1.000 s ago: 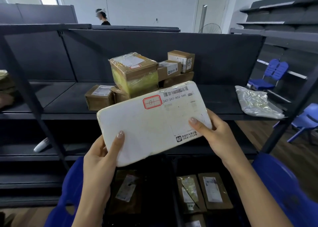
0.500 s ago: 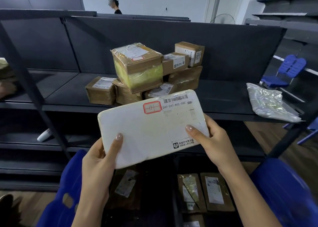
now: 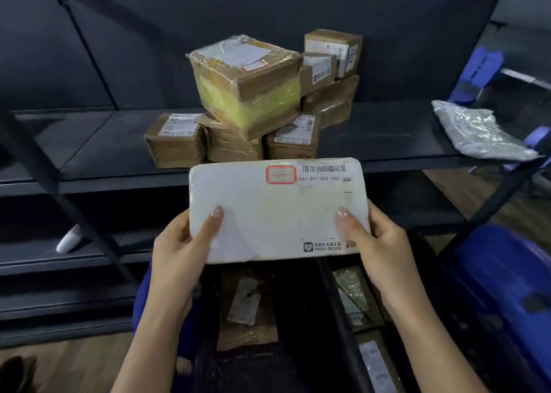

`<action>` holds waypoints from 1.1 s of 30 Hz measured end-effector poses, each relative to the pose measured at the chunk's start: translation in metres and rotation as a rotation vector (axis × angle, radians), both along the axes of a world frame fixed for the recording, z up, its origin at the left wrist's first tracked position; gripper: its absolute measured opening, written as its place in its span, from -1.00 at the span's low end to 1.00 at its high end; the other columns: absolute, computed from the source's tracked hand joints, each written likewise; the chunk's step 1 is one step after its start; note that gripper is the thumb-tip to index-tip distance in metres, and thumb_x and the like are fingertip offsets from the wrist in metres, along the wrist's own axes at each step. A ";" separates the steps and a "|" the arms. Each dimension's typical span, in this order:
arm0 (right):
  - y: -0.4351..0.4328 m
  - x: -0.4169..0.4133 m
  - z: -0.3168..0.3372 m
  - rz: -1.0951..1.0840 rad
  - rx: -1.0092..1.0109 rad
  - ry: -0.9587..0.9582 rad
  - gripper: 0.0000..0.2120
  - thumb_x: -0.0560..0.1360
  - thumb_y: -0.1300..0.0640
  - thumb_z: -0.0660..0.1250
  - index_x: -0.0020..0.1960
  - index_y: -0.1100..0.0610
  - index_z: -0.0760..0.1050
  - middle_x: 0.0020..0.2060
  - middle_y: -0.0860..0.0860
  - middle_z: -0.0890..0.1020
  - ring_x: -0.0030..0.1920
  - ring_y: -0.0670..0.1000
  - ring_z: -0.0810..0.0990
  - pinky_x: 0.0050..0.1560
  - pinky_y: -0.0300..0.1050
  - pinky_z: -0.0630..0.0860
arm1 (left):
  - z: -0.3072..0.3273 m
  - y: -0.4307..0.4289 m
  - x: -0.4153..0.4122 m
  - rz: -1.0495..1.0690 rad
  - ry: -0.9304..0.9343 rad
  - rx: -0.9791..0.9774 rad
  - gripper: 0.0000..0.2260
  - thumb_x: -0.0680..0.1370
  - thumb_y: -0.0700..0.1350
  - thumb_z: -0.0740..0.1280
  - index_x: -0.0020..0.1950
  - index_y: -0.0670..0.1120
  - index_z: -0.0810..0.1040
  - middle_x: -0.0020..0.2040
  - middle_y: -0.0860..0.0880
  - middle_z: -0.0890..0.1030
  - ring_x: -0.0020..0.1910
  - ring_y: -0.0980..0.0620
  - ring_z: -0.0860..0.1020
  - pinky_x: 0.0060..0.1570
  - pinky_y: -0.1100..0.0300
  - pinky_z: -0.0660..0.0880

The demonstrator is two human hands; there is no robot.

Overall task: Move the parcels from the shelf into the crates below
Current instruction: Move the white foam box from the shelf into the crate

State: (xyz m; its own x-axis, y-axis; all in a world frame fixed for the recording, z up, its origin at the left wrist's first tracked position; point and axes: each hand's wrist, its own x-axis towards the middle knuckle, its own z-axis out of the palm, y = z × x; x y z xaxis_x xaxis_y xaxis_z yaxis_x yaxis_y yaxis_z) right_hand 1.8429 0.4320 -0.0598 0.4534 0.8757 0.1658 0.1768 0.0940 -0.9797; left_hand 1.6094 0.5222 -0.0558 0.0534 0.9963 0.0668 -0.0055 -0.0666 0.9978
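White parcel (image 3: 275,210), held level above the crates (image 3: 301,312), label up. Left hand (image 3: 179,249) and right hand (image 3: 378,243) each close their grip on a lower corner, thumbs on top. Likely risk: thumb-only pinches slip and the parcel lands askew on the crate divider. Brown boxes (image 3: 253,100) remain stacked on the shelf (image 3: 387,142); the tilted top one may topple.

Matt white padded parcel (image 3: 277,210) with scuffed paper label, brown cardboard boxes (image 3: 176,139) under glossy crinkled tape, shiny silver plastic mailer (image 3: 477,130), matt dark metal shelf (image 3: 119,160), wood-grain floor (image 3: 74,366)
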 end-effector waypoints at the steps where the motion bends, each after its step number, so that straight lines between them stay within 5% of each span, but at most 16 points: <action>1: 0.000 -0.009 -0.006 -0.054 -0.012 0.014 -0.77 0.45 -0.18 0.33 0.11 -0.25 0.55 -0.06 -0.25 0.69 -0.06 -0.24 0.66 -0.21 -0.43 0.53 | -0.002 0.008 -0.006 -0.039 0.023 -0.004 -0.68 0.36 0.21 0.42 -0.09 -0.01 0.65 -0.06 -0.10 0.68 -0.04 -0.14 0.63 0.01 -0.10 0.55; 8: -0.007 -0.060 -0.067 -0.397 -0.120 0.184 -0.78 0.47 -0.10 0.37 0.09 -0.11 0.55 -0.10 -0.22 0.69 -0.09 -0.20 0.67 -0.09 -0.21 0.55 | -0.035 0.060 -0.021 -0.323 0.218 -0.079 -0.68 0.37 0.25 0.37 -0.02 0.09 0.64 -0.13 0.09 0.70 -0.15 0.15 0.63 -0.20 0.26 0.50; 12: -0.017 -0.086 -0.105 -0.507 -0.159 0.319 -0.90 0.49 0.02 0.38 -0.03 -0.15 0.61 -0.13 -0.21 0.70 -0.13 -0.21 0.67 -0.28 -0.40 0.53 | -0.062 0.091 -0.007 -0.518 0.360 -0.142 -0.78 0.43 0.18 0.37 -0.02 0.13 0.63 -0.13 0.12 0.69 -0.14 0.17 0.63 -0.25 0.35 0.48; 17: -0.019 -0.104 -0.153 -0.598 -0.261 0.494 -0.78 0.51 0.04 0.36 0.15 -0.08 0.58 -0.08 -0.18 0.71 -0.12 -0.22 0.67 -0.30 -0.41 0.53 | -0.099 0.123 0.031 -0.668 0.497 -0.152 -0.85 0.47 0.09 0.40 0.01 0.12 0.57 -0.12 0.17 0.66 -0.19 0.26 0.62 -0.37 0.46 0.46; 22: -0.009 -0.108 -0.187 -0.725 -0.308 0.600 -0.68 0.54 0.04 0.34 0.29 -0.05 0.51 0.01 -0.14 0.69 -0.01 -0.13 0.66 -0.10 -0.25 0.55 | -0.143 0.140 0.074 -0.778 0.671 -0.144 -0.69 0.51 0.06 0.37 0.18 -0.07 0.56 0.05 0.00 0.62 0.01 0.02 0.59 -0.05 0.14 0.54; 24: -0.004 -0.110 -0.195 -0.750 -0.321 0.612 -0.63 0.52 0.01 0.36 0.32 -0.07 0.49 0.04 -0.17 0.67 0.00 -0.19 0.64 -0.17 -0.37 0.54 | -0.153 0.148 0.086 -0.810 0.687 -0.159 -0.72 0.54 0.03 0.34 0.16 -0.09 0.57 0.07 -0.04 0.62 0.05 -0.03 0.58 0.08 0.06 0.52; 33: 0.011 -0.130 -0.212 -0.827 -0.320 0.623 -0.63 0.52 0.03 0.34 0.32 -0.15 0.47 -0.02 -0.23 0.68 -0.04 -0.25 0.64 -0.11 -0.32 0.60 | -0.163 0.183 0.101 -0.946 0.766 -0.094 -0.93 0.51 0.08 0.35 -0.08 0.11 0.57 -0.11 0.13 0.62 -0.15 0.16 0.59 -0.24 0.27 0.45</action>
State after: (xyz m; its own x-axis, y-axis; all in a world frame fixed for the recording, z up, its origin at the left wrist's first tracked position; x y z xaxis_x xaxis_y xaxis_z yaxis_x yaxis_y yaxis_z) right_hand 1.7130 0.4430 -0.2719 0.8490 0.2215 -0.4797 -0.4692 -0.1012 -0.8773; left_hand 1.7109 0.7052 -0.2187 0.7545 0.5419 -0.3702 0.5785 -0.2826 0.7652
